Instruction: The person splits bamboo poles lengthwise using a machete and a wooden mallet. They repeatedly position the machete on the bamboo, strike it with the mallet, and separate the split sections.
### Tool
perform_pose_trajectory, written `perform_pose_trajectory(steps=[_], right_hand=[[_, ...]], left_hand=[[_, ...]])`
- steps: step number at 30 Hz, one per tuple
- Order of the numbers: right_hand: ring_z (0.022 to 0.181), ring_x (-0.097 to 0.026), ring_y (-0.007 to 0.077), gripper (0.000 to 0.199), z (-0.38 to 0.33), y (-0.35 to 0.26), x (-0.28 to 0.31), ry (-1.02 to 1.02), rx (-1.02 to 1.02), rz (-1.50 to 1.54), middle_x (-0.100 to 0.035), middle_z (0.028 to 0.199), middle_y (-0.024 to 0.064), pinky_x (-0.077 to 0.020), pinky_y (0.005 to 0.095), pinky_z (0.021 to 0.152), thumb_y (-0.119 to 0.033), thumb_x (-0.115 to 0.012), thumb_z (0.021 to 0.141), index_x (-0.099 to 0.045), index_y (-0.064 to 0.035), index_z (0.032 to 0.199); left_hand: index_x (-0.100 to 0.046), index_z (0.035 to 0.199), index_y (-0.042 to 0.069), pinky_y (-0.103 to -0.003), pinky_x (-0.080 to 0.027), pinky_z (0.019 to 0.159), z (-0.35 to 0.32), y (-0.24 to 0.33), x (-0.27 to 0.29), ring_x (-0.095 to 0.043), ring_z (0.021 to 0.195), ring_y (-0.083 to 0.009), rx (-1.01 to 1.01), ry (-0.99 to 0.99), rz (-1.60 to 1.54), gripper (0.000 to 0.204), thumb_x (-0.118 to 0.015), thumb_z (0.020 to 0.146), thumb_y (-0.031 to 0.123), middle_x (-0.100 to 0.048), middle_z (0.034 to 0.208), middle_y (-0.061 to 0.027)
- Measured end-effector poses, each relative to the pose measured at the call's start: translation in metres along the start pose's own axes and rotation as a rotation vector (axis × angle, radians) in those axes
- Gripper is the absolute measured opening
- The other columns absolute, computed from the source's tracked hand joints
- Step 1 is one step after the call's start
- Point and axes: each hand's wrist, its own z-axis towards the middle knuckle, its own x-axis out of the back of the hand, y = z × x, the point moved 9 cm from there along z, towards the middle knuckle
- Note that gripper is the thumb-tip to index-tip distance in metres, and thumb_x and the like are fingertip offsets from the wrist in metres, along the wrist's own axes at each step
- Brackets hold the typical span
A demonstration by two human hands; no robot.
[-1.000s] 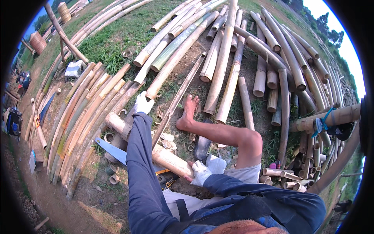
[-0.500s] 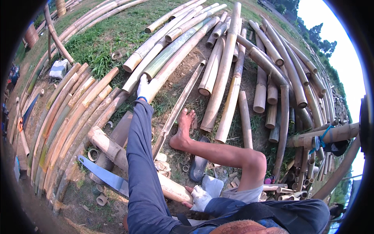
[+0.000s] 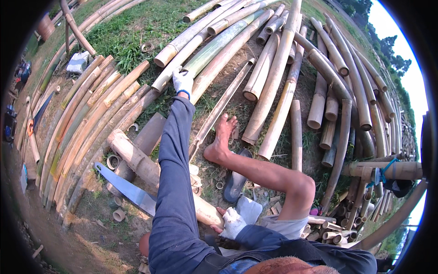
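Observation:
My left hand, in a white glove with a blue cuff, reaches out to the near end of a greenish bamboo pole. Its fingers are curled at that cut end. Close to my body, my gloved right hand grips the end of a thick pale bamboo length, bare fingertips showing on either side. This length runs to the left beneath my left sleeve, which covers its middle. A saw blade lies beside it, its inner end hidden behind my arm.
Bamboo poles lie side by side on the left, with another pile on the right. My bare foot rests near a split bamboo strip and a dark sandal. An orange-handled saw is far left.
The view has shifted, so the poles sit higher and further right. My left hand's fingers, stretched along the pole before, are now bent at its end. My right hand stays at the thick bamboo.

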Motion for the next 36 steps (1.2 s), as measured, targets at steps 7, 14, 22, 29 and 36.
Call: perform_pose_trajectory(steps=[7,14,22,29,36], right_hand=[[0.106,-0.064,0.0422,0.087,-0.001,0.0,0.001,-0.012,-0.019,-0.036,-0.061,0.112,0.0254,-0.0559,0.0489,0.093,-0.059,-0.079,0.09,-0.058,0.0016,0.148],[0.111,-0.066,0.0428,0.084,-0.006,-0.005,0.009,0.07,0.028,-0.026,-0.063,0.118,0.0253,-0.0552,0.0502,0.099,-0.059,-0.078,0.091,-0.058,0.001,0.147],[0.115,-0.065,0.0437,0.085,0.0,-0.003,0.007,0.063,0.016,-0.045,-0.061,0.123,0.0261,-0.0558,0.0517,0.099,-0.059,-0.078,0.09,-0.057,-0.0006,0.148],[0.118,-0.061,0.0445,0.079,0.004,0.007,-0.008,0.109,0.051,-0.04,-0.06,0.123,0.0259,-0.0525,0.0522,0.102,-0.055,-0.078,0.092,-0.058,0.0007,0.144],[0.122,-0.064,0.0419,0.076,0.148,0.022,-0.016,0.2,-0.257,0.566,-0.062,0.14,0.0294,-0.0529,0.0477,0.105,-0.048,-0.073,0.1,-0.052,0.0017,0.154]], left_hand=[[-0.062,0.117,0.014,-0.029,-0.052,0.065,-0.077,0.073,0.013,-0.071,0.077,-0.013,0.302,-0.156,-0.25,0.038,-0.086,0.088,0.016,-0.071,0.098,-0.0029],[-0.074,0.111,0.015,-0.037,-0.056,0.081,-0.214,0.147,0.174,-0.074,0.093,-0.0191,0.187,-0.358,-0.11,0.01,-0.071,0.102,0.017,-0.076,0.102,-0.0003],[-0.066,0.113,0.017,-0.036,-0.057,0.075,-0.362,0.177,0.379,-0.073,0.088,-0.0205,0.418,0.07,-0.168,0.025,-0.077,0.091,0.008,-0.074,0.103,-0.0032],[-0.069,0.126,0.009,-0.041,-0.058,0.084,-0.41,0.172,0.44,-0.074,0.091,-0.0226,0.426,0.194,0.388,0.043,-0.081,0.091,0.031,-0.076,0.113,-0.0082],[-0.067,0.138,0.016,-0.053,-0.049,0.108,-0.383,0.228,0.354,-0.06,0.125,-0.0425,-0.255,0.035,1.331,0.071,-0.088,0.08,0.05,-0.066,0.134,-0.0199]])
